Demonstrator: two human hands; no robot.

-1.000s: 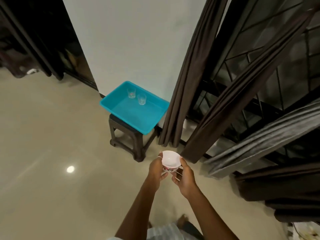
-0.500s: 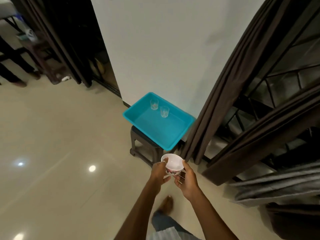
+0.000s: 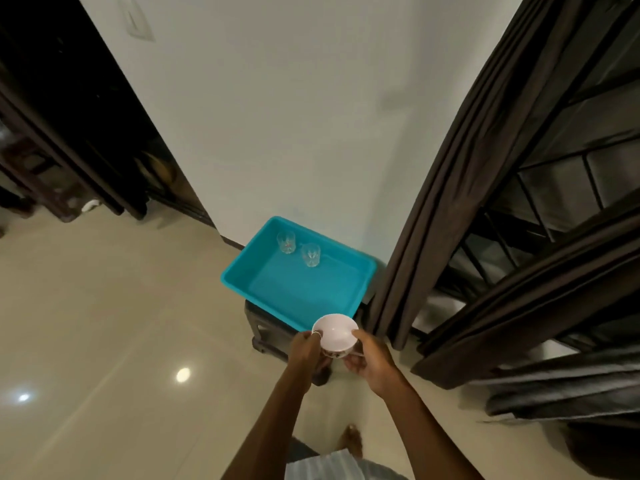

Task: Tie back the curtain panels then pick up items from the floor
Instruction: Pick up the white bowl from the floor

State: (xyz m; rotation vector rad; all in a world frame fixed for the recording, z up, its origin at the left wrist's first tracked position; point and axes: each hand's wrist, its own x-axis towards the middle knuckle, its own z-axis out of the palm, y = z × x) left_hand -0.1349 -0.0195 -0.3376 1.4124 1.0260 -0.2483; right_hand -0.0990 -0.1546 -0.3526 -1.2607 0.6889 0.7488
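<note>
Left hand point(image 3: 304, 349), right hand point(image 3: 372, 363) both gripping small white round bowl with flower print point(image 3: 334, 332), fingers curling round sides. Bowl hovering at 6 o'clock rim of turquoise rectangular plastic tray point(image 3: 294, 289).

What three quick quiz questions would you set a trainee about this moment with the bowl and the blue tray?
1. True or false: the left hand and the right hand both hold the white bowl.
2. How many glasses stand in the teal tray? A) one B) two C) four
3. Fill in: the tray rests on a dark ____ beside the curtain.

Key: 1 true; 2 B; 3 stool.
</note>
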